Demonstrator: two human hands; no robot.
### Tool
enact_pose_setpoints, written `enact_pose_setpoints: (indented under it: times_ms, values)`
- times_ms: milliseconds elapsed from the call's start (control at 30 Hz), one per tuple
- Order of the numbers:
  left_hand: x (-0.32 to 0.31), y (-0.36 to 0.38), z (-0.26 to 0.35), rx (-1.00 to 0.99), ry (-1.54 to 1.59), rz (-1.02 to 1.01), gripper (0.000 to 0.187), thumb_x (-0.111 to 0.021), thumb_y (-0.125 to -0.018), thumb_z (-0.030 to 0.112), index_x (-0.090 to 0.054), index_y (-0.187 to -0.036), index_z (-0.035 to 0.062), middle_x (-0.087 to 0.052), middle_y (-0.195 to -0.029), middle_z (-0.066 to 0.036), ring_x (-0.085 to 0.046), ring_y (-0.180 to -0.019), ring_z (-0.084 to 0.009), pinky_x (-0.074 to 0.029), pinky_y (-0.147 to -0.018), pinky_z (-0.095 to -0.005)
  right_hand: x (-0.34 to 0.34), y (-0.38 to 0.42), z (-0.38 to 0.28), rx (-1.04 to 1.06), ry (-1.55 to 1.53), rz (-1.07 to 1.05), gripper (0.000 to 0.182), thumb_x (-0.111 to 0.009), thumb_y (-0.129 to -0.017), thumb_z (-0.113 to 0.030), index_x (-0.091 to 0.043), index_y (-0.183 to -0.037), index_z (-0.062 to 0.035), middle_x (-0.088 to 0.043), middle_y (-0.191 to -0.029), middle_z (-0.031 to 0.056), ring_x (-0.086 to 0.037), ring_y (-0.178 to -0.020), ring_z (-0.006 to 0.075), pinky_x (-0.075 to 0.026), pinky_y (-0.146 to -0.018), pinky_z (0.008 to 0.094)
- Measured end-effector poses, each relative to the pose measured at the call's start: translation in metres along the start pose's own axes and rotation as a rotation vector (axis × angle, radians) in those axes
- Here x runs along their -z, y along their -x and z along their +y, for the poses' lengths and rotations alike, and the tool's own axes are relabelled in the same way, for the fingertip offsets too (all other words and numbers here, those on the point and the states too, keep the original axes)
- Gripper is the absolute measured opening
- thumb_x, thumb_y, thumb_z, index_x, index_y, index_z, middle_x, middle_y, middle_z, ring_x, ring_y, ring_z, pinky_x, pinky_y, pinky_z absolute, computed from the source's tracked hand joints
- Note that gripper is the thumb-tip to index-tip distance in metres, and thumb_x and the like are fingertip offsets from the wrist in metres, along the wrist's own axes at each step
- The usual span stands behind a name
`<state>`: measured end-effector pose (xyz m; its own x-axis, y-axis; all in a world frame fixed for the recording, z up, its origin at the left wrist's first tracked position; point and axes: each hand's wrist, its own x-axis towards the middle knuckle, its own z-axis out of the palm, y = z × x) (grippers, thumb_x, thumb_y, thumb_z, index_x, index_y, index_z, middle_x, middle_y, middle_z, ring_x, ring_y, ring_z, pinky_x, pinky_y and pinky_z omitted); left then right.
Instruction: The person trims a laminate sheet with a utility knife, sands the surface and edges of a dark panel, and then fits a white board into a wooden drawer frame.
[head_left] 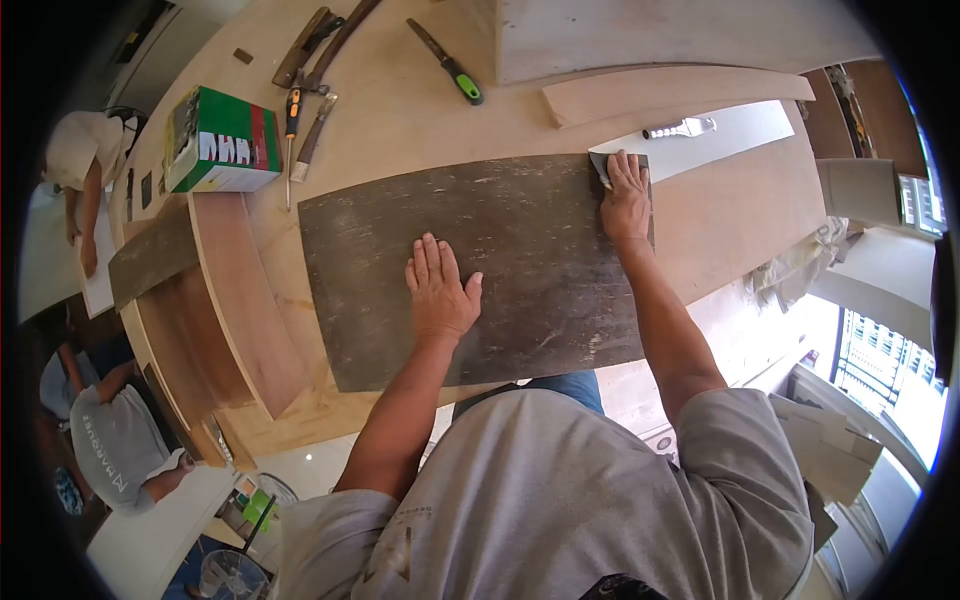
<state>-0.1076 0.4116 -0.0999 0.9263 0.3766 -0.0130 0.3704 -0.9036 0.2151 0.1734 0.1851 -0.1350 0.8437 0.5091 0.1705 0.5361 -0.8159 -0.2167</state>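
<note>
A dark, scuffed sheet (520, 300) lies flat on a plywood worktop (400, 110). My left hand (440, 290) rests palm down near the sheet's middle, fingers together and flat. My right hand (626, 195) presses a small grey pad (600, 166) against the sheet's far right corner; only the pad's edge shows past my fingers.
A green and white box (220, 140), a screwdriver (291, 125), a green-handled tool (450, 65) and other hand tools lie at the far side. Plywood strips (670, 95) and a white panel (730, 135) lie beyond the sheet. Two other people are at the left (85, 170) (115, 440).
</note>
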Motion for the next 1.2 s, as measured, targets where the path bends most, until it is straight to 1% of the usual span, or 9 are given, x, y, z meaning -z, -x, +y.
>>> enact_pose_setpoints:
  times_ms: [233, 400, 500, 633, 733, 867, 967, 1067, 1200]
  values:
    - [0.001, 0.000, 0.005, 0.058, -0.030, 0.002, 0.077, -0.056, -0.099, 0.043, -0.035, -0.151, -0.0101, -0.028, -0.161, -0.034, -0.024, -0.152, -0.0481, -0.021, -0.122, -0.0596, -0.044, 0.001, -0.259, 0.296, -0.342, -0.184, 0.066, -0.061, -0.084, -0.013, -0.050, -0.149, -0.0042, -0.043, -0.158, 0.0219, -0.031, -0.151, 0.0391, -0.019, -0.126, 0.0545]
    - [0.003, -0.001, 0.003, 0.036, 0.030, 0.022, 0.076, -0.058, -0.098, 0.039, -0.037, -0.149, -0.0122, -0.029, -0.161, -0.035, -0.024, -0.152, -0.0485, -0.020, -0.122, -0.0595, 0.009, -0.010, -0.091, 0.091, -0.122, -0.150, 0.061, -0.061, -0.085, -0.009, -0.053, -0.145, 0.0017, -0.048, -0.155, 0.0216, -0.035, -0.150, 0.0369, -0.020, -0.126, 0.0528]
    - [0.003, 0.000, 0.003, 0.037, 0.036, 0.026, 0.076, -0.059, -0.097, 0.039, -0.036, -0.150, -0.0114, -0.029, -0.161, -0.034, -0.025, -0.151, -0.0488, -0.021, -0.122, -0.0594, 0.024, -0.021, -0.145, -0.053, -0.154, -0.283, 0.062, -0.058, -0.087, -0.007, -0.049, -0.149, -0.0002, -0.049, -0.154, 0.0213, -0.032, -0.152, 0.0363, -0.020, -0.126, 0.0516]
    - [0.004, -0.002, 0.002, 0.044, -0.013, -0.071, 0.074, -0.058, -0.097, 0.040, -0.039, -0.148, -0.0110, -0.031, -0.160, -0.034, -0.026, -0.151, -0.0485, -0.021, -0.122, -0.0591, -0.048, -0.004, -0.277, 0.461, -0.191, -0.151, 0.057, -0.058, -0.086, -0.014, -0.054, -0.141, -0.0014, -0.051, -0.152, 0.0198, -0.037, -0.149, 0.0358, -0.023, -0.126, 0.0504]
    - [0.005, 0.000, 0.000, 0.023, -0.005, -0.108, 0.074, -0.055, -0.098, 0.043, -0.040, -0.149, -0.0097, -0.032, -0.160, -0.034, -0.026, -0.152, -0.0478, -0.020, -0.122, -0.0586, -0.048, -0.009, -0.250, 0.643, -0.228, -0.233, 0.054, -0.059, -0.085, -0.012, -0.056, -0.138, -0.0021, -0.052, -0.151, 0.0174, -0.041, -0.147, 0.0347, -0.025, -0.125, 0.0496]
    - [0.005, 0.000, 0.000, 0.043, 0.070, 0.007, 0.074, -0.056, -0.098, 0.042, -0.040, -0.149, -0.0097, -0.032, -0.160, -0.034, -0.027, -0.151, -0.0478, -0.020, -0.122, -0.0588, -0.024, -0.043, -0.133, 0.256, -0.149, -0.079, 0.055, -0.059, -0.087, -0.011, -0.054, -0.142, -0.0032, -0.052, -0.151, 0.0164, -0.041, -0.147, 0.0344, -0.026, -0.124, 0.0523]
    - [0.001, 0.000, -0.004, 0.033, 0.041, -0.002, 0.075, -0.056, -0.098, 0.042, -0.039, -0.149, -0.0096, -0.033, -0.159, -0.034, -0.027, -0.151, -0.0490, -0.021, -0.121, -0.0603, -0.036, -0.034, -0.190, 0.152, -0.060, -0.021, 0.056, -0.061, -0.090, -0.017, -0.052, -0.143, -0.0032, -0.051, -0.149, 0.0189, -0.043, -0.144, 0.0344, -0.024, -0.124, 0.0554]
    - [-0.001, 0.000, 0.001, 0.026, 0.000, -0.095, 0.075, -0.055, -0.098, 0.043, -0.038, -0.150, -0.0092, -0.033, -0.159, -0.034, -0.027, -0.150, -0.0499, -0.021, -0.120, -0.0616, -0.061, -0.003, -0.299, 0.569, 0.031, -0.329, 0.058, -0.049, -0.098, -0.029, -0.048, -0.151, -0.0056, -0.038, -0.164, 0.0123, -0.029, -0.154, 0.0309, -0.019, -0.127, 0.0540]
    - [-0.005, 0.005, -0.003, 0.003, 0.041, 0.013, 0.075, -0.054, -0.099, 0.044, -0.038, -0.150, -0.0085, -0.031, -0.160, -0.033, -0.026, -0.151, -0.0497, -0.021, -0.120, -0.0619, -0.041, -0.006, -0.228, 0.545, -0.357, -0.288, 0.064, -0.060, -0.088, -0.014, -0.048, -0.149, -0.0049, -0.045, -0.159, 0.0138, -0.034, -0.152, 0.0324, -0.022, -0.127, 0.0484]
